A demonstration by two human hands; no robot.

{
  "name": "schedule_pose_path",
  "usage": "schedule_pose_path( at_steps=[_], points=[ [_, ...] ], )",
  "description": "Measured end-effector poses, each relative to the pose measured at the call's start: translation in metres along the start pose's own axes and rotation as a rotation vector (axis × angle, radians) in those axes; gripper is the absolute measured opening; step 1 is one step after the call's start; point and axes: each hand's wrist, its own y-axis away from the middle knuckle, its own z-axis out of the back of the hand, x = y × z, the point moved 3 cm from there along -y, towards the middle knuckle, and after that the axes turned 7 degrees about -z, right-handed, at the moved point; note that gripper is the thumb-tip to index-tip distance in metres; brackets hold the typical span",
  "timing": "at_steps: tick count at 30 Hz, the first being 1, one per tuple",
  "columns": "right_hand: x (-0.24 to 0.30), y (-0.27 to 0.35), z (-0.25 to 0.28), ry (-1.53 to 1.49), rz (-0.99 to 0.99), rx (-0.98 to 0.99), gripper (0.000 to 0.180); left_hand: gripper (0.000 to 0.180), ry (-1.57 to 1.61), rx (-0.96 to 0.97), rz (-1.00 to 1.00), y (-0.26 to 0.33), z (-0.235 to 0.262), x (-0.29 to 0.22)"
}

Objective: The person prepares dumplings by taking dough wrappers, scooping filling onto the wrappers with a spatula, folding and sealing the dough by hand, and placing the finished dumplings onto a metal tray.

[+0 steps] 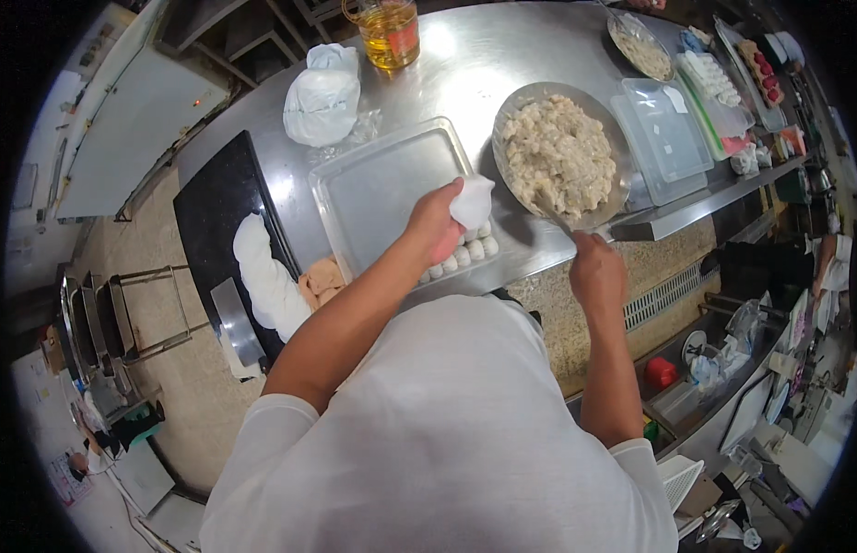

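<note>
My left hand holds a round white dough wrapper over the near right corner of a shallow metal tray. Under and beside that hand, rows of small white dumplings sit in the tray. Closed around the handle of a metal spatula is my right hand. The spatula's far end dips into the near edge of a pale, chunky filling, so its tip is hidden. A wide metal bowl contains the filling.
Left of the tray, a black board bears a long dough roll and a wide blade. Behind stand a white plastic bag and a jug of yellow oil. Plastic lids lie right of the bowl.
</note>
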Motion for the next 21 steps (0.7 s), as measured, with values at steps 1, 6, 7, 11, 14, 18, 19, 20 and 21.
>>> schedule_pose_path(
  at_steps=[1,6,7,11,14,18,19,20,21],
  points=[
    [0.005,0.000,-0.001,-0.034,0.041,-0.004,0.030,0.041,0.002,0.004,0.002,-0.009,0.001,0.008],
    [0.009,-0.001,-0.010,-0.077,0.016,-0.008,0.031,0.048,-0.001,0.009,0.080,-0.025,-0.014,0.030],
    [0.009,-0.002,-0.013,-0.098,0.011,-0.030,0.031,0.048,-0.001,0.011,0.081,-0.028,-0.018,0.031],
    [0.006,0.004,-0.019,-0.186,0.037,0.010,0.033,0.048,0.008,-0.016,0.101,-0.030,-0.022,0.032],
    [0.003,0.015,-0.019,-0.310,0.061,-0.025,0.033,0.051,0.033,0.008,0.129,-0.023,-0.024,0.030],
    [0.010,0.024,-0.019,-0.372,0.140,-0.048,0.035,0.057,0.078,0.070,0.197,-0.023,-0.018,0.031],
    [0.011,0.024,-0.019,-0.371,0.166,-0.038,0.035,0.057,0.079,0.068,0.194,-0.024,-0.014,0.032],
    [0.010,0.023,-0.016,-0.372,0.169,-0.037,0.035,0.060,0.109,0.110,0.220,-0.025,-0.011,0.034],
    [0.008,0.021,-0.010,-0.341,0.199,-0.022,0.036,0.063,0.138,0.152,0.245,-0.025,-0.007,0.035]
  ],
)
